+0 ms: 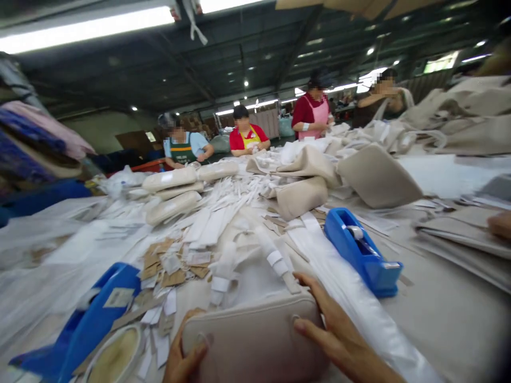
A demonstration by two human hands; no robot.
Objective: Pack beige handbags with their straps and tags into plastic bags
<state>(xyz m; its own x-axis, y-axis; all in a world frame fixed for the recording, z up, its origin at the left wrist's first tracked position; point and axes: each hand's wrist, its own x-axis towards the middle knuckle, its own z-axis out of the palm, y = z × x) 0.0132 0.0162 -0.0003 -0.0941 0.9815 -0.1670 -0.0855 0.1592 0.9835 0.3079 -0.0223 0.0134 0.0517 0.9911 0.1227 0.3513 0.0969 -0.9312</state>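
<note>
A beige fabric bag (251, 335) lies at the near edge of the table, its straps wrapped in white paper stretching away from me. My left hand (181, 359) grips its lower left corner, thumb on top. My right hand (331, 330) holds its right end, fingers curled over the top edge and thumb pressed on the side. Under and beyond the bag lies a clear plastic sleeve (351, 298).
Two blue tape dispensers stand near: one at right (361, 250), one at lower left (91, 319). Paper tags and white strips (175, 260) litter the table. Packed bags (171, 178) and beige bags (375, 175) pile behind. Several people work at the far side. Another person's hand (501, 223) shows at the right edge.
</note>
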